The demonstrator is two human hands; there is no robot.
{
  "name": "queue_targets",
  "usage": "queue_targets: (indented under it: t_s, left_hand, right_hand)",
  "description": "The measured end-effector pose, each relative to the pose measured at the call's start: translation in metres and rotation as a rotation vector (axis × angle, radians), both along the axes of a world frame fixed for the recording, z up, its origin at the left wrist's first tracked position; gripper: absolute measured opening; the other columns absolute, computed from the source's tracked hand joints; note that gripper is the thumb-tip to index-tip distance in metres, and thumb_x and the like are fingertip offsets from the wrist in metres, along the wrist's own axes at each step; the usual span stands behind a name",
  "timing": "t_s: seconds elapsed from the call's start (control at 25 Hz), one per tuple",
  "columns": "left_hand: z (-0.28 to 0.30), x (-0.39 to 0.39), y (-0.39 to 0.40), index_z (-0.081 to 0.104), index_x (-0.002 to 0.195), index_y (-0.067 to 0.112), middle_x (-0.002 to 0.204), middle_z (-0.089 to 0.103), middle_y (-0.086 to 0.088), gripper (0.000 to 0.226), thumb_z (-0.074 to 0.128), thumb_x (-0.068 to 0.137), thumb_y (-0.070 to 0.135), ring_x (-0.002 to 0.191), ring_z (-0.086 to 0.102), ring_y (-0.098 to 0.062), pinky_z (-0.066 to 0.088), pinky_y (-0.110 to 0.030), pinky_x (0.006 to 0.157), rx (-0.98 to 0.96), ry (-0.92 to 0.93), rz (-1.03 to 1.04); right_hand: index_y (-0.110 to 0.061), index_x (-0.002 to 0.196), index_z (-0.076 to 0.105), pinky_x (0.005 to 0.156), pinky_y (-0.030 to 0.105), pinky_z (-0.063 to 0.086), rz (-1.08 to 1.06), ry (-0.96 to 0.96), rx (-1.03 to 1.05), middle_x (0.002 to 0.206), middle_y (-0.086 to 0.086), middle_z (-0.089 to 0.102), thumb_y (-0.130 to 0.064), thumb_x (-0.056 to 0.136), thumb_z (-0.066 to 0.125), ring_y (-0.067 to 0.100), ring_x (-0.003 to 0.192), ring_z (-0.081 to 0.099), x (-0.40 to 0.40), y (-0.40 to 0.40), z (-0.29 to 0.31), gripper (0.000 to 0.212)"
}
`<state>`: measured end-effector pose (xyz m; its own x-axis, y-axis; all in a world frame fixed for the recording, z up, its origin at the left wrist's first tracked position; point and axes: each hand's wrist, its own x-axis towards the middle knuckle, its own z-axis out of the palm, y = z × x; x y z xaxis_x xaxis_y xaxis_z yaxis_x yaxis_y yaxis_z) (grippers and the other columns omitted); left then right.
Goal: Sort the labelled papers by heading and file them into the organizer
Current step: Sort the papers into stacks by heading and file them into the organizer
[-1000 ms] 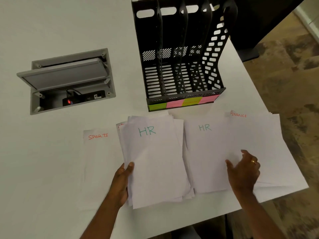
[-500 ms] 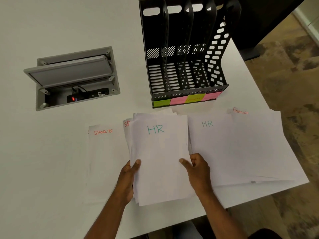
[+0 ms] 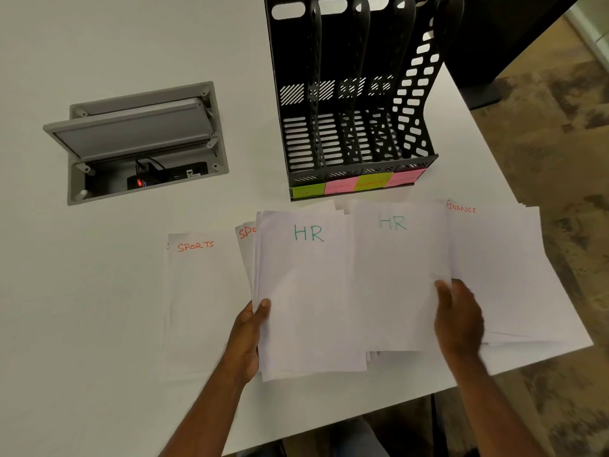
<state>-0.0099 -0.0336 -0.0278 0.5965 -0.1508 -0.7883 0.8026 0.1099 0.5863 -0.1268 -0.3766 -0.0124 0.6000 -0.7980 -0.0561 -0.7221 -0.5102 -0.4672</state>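
Sorting is unfinished. On the bench (image 3: 82,341), a Sports sheet (image 3: 197,308) lies leftmost. The stack (image 3: 306,308), HR uppermost, is gripped at its left edge by the left hand (image 3: 247,334). An HR sheet (image 3: 395,285), long axis toward the organizer (image 3: 418,94), is pinched at its right edge by the right hand (image 3: 458,321), beside the Finance pile (image 3: 504,268). The organizer slots are empty.

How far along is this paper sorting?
Sorting is partway. A sports sheet and a finance pile already lie on the table. The left hand holds the unsorted stack, HR on top; the right hand pinches an HR sheet. The organizer looks empty, so all filing remains.
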Motion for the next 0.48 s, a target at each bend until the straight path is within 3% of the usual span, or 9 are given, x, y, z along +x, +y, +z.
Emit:
queue_targets:
  t_s: [0.16,0.28,0.36,0.48]
  left_hand:
    - [-0.005,0.001,0.0,0.066,0.124,0.02,0.117,0.075,-0.009,0.031,0.06,0.097,0.035,0.107,0.071,-0.03,0.058,-0.041,0.086,0.029,0.007,0.0]
    - [-0.007,0.001,-0.001,0.064,0.127,0.018,0.119,0.074,-0.011,0.034,0.06,0.098,0.035,0.11,0.069,-0.033,0.056,-0.045,0.091,0.031,0.011,0.003]
    - [-0.008,0.0,-0.004,0.064,0.127,0.017,0.119,0.074,-0.012,0.034,0.06,0.098,0.034,0.11,0.069,-0.034,0.055,-0.048,0.096,0.032,0.015,0.002]
    - [-0.007,0.0,-0.009,0.065,0.125,0.018,0.119,0.074,-0.012,0.032,0.061,0.097,0.033,0.109,0.07,-0.033,0.056,-0.045,0.092,0.026,0.02,-0.004]
  right_hand:
    - [-0.007,0.114,0.056,0.073,0.044,0.05,0.018,0.138,0.004,0.11,0.022,0.062,-0.033,0.102,0.05,0.042,0.097,0.061,-0.01,-0.026,-0.016,0.029]
    - [-0.013,0.128,0.05,0.087,0.054,0.05,-0.049,0.126,-0.05,0.126,0.02,0.055,-0.027,0.089,0.07,0.041,0.114,0.051,-0.004,-0.014,-0.017,0.046]
    - [-0.021,0.127,0.051,0.083,0.041,0.051,0.017,-0.037,0.021,0.123,0.009,0.055,-0.031,0.089,0.068,0.029,0.109,0.053,0.006,0.014,-0.01,0.043]
    - [-0.031,0.11,0.054,0.07,0.021,0.049,0.074,-0.116,0.483,0.104,-0.007,0.061,-0.048,0.086,0.069,0.008,0.088,0.062,0.03,0.071,-0.002,0.032]
